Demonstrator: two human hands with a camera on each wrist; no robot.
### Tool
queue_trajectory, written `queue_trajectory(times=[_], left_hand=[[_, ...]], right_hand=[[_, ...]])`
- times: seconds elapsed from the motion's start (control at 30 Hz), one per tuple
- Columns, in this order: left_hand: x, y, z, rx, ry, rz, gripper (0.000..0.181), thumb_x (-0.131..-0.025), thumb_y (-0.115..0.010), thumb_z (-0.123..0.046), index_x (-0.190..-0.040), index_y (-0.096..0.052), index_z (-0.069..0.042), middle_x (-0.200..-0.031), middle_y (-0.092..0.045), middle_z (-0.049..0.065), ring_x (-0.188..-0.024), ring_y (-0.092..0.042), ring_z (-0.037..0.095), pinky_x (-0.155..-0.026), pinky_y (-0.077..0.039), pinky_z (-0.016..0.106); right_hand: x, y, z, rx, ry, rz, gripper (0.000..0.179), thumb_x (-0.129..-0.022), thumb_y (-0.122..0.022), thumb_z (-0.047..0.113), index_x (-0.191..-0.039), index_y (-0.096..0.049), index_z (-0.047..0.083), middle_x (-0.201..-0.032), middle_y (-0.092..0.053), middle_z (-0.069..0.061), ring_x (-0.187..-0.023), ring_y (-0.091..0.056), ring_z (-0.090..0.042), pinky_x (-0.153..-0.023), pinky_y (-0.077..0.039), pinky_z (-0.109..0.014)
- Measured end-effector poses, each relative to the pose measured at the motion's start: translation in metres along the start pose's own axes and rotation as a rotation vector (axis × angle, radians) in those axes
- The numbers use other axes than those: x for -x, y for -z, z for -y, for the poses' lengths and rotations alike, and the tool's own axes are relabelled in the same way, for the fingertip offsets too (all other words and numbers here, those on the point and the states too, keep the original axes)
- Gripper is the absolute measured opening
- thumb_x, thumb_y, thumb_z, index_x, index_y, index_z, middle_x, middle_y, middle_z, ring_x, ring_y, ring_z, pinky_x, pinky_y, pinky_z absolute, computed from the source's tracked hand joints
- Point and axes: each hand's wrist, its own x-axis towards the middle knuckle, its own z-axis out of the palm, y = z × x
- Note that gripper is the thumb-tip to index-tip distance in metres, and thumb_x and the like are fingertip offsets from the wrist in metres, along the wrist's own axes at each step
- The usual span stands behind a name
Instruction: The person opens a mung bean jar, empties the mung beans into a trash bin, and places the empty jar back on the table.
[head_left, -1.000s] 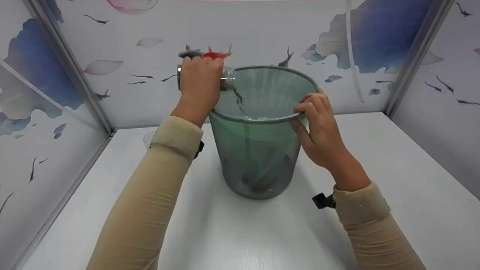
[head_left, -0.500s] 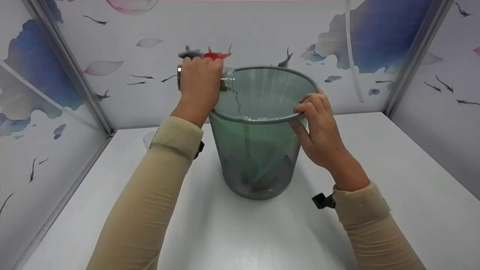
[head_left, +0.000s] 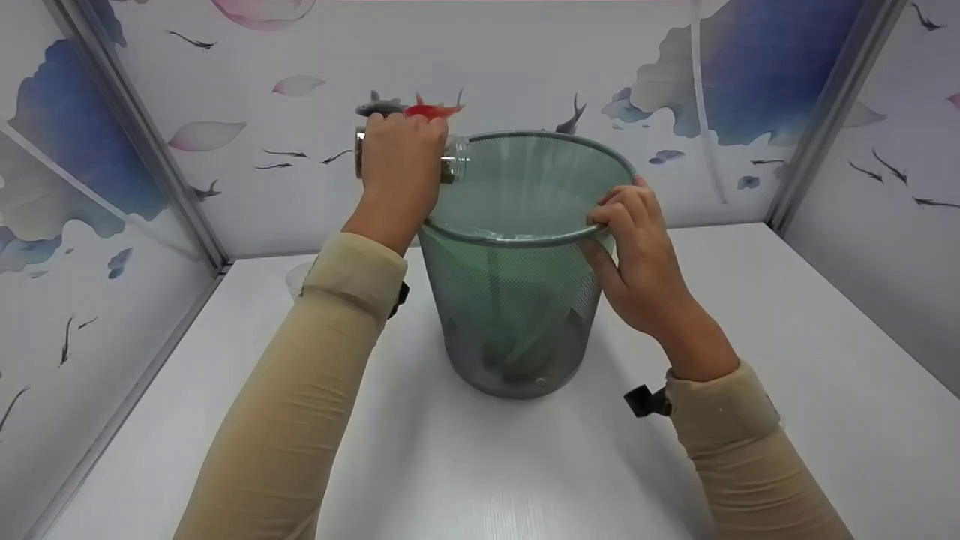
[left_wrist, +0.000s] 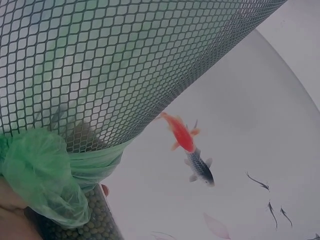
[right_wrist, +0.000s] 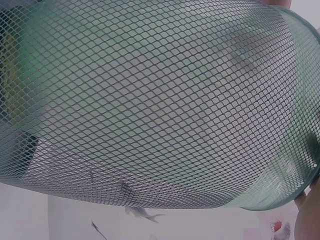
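A mesh wastebasket stands upright on the table, lined with a green plastic bag folded over its rim. My left hand grips a clear jar from above. The jar lies tilted on its side at the left of the rim, its mouth over the basket's opening. Small round green beans show inside it in the left wrist view, beside a bunched part of the bag. My right hand holds the right side of the rim, fingers over it and thumb outside. Some contents show dimly through the mesh.
The white table extends around the basket. A clear round object sits partly hidden behind the left sleeve. Panels with printed fish and petals enclose the back and sides. A black wrist camera sticks out by the right cuff.
One second ago a stream of beans fell from the jar's mouth into the bag. It thinned half a second ago, and now none is seen falling. Both hands stay in place.
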Motion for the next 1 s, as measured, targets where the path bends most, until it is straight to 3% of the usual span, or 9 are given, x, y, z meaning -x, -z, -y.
queue_trajectory(times=[0.37,1.0], left_hand=[[0.0001,-0.0001,-0.0005,0.016,0.001,-0.016,0.034,-0.102,-0.069,-0.005,-0.136,-0.068,-0.003,-0.132,-0.072,0.019,-0.117,-0.067,0.040,-0.102,-0.050,0.049],[-0.0005,0.0001,-0.0011,-0.010,-0.010,-0.002,0.035,-0.102,-0.070,-0.005,-0.136,-0.067,-0.003,-0.131,-0.073,0.017,-0.116,-0.067,0.040,-0.102,-0.050,0.049]], right_hand=[[0.0001,0.0004,-0.0002,0.001,-0.012,0.008,0.014,-0.108,-0.060,0.012,-0.112,-0.054,0.001,-0.112,-0.053,-0.019,-0.118,-0.048,-0.039,-0.127,-0.016,-0.063],[0.0014,-0.0004,-0.0013,0.006,-0.005,0.003,0.017,-0.110,-0.058,0.017,-0.113,-0.054,0.001,-0.115,-0.053,-0.021,-0.118,-0.048,-0.040,-0.127,-0.015,-0.063]])
